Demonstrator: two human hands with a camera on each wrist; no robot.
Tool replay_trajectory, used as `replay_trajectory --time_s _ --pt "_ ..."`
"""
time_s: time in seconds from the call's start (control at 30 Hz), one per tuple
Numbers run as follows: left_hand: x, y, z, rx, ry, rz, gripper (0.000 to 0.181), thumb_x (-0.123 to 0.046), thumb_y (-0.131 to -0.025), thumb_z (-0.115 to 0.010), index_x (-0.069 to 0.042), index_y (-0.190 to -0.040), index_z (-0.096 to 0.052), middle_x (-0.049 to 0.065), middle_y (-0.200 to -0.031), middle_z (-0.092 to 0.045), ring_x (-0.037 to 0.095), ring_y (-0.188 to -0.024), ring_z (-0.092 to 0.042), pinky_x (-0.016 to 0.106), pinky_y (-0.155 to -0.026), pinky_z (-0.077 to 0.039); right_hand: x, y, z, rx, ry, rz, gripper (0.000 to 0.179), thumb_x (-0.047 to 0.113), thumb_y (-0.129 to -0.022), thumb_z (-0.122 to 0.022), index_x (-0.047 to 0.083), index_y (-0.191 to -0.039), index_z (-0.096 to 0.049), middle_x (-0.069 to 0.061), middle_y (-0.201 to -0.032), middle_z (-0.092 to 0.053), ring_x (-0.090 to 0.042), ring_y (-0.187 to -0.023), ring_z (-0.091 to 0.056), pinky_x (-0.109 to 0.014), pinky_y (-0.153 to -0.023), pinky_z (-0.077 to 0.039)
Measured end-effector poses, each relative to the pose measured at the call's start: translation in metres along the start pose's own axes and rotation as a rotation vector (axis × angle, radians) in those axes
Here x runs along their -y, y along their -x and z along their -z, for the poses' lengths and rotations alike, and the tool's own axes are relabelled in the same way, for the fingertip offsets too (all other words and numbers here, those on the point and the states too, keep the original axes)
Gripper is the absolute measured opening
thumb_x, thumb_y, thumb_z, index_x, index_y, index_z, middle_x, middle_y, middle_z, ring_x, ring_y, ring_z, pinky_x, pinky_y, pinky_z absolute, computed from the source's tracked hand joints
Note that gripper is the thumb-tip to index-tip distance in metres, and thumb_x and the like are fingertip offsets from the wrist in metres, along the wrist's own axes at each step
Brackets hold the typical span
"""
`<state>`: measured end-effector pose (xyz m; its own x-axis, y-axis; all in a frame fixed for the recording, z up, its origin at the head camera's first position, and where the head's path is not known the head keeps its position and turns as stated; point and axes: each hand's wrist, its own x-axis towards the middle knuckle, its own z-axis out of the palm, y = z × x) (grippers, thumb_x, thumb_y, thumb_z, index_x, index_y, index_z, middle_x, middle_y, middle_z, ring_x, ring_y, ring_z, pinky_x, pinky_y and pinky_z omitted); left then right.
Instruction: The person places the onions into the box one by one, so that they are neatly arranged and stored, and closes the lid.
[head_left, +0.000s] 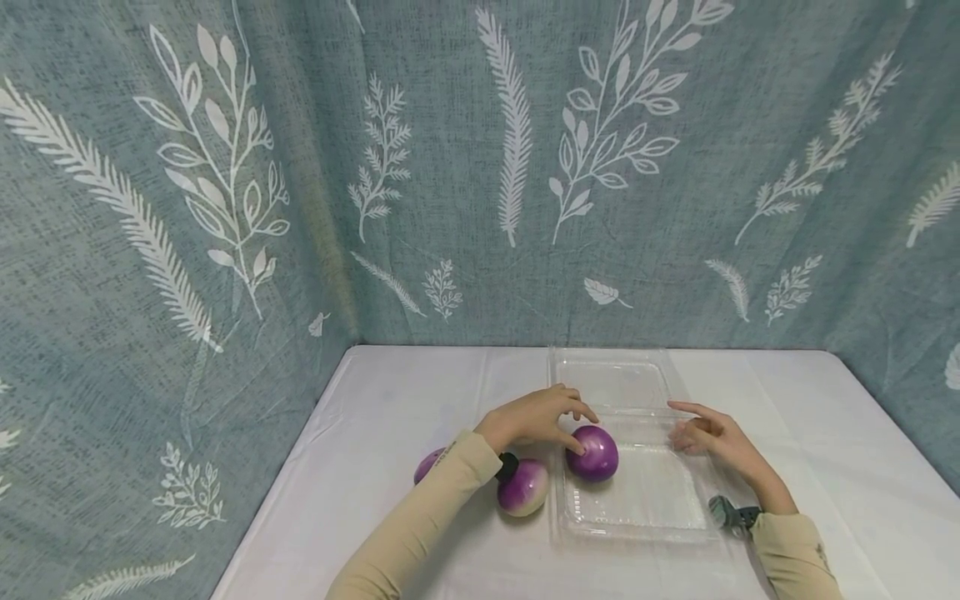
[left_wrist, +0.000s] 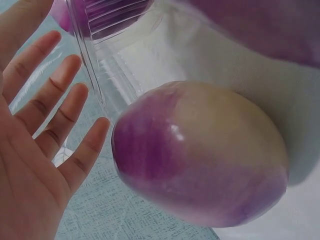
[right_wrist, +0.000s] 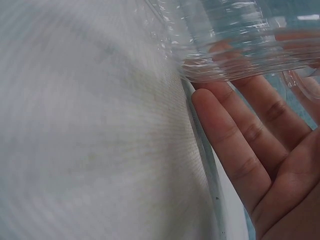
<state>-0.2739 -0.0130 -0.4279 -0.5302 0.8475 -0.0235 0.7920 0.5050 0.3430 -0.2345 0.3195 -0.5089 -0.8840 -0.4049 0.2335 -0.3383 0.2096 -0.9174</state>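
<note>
Blue-green curtains [head_left: 442, 167] printed with white leaves hung behind a white-covered worktop [head_left: 405, 392], where a clear plastic container [head_left: 637, 532] lay with its lid [head_left: 615, 383] folded back beyond it. One glossy purple vegetable [head_left: 600, 462] sat inside the container, near its left wall. The left hand [head_left: 536, 417] reached over that wall, its grip loosely spread, the thumb at the vegetable and the fingers arched above it. At the container's right side the right hand [head_left: 718, 442] had a slack grip, pinching nothing, its fingers at the plastic. Just left of the container lay a purple-and-white vegetable [head_left: 522, 492]; farther left, a third vegetable [head_left: 427, 467] showed partly behind the sleeve [head_left: 427, 512]. Loading the container seemed the step in hand; the next move appeared to call for lifting the left hand clear and cupping the purple-and-white vegetable while the right hand steadied the light plastic.
</note>
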Motion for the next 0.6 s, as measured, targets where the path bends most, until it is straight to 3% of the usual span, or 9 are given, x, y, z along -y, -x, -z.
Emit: replay_trajectory --time_s 0.6 --pt "0.011 0.009 0.008 -0.051 0.044 -0.003 0.053 -0.043 -0.076 -0.072 -0.018 -0.122 -0.061 0.003 -0.111 -0.058 0.019 -0.102 -0.052 0.022 -0.084 -0.043 -0.002 0.0 -0.001 -0.008 0.021 0.004 0.04 0.004 -0.097 -0.044 -0.013 -0.133 -0.036 -0.017 -0.09 -0.069 -0.021 -0.075 -0.069 -0.035 -0.063 -0.057"
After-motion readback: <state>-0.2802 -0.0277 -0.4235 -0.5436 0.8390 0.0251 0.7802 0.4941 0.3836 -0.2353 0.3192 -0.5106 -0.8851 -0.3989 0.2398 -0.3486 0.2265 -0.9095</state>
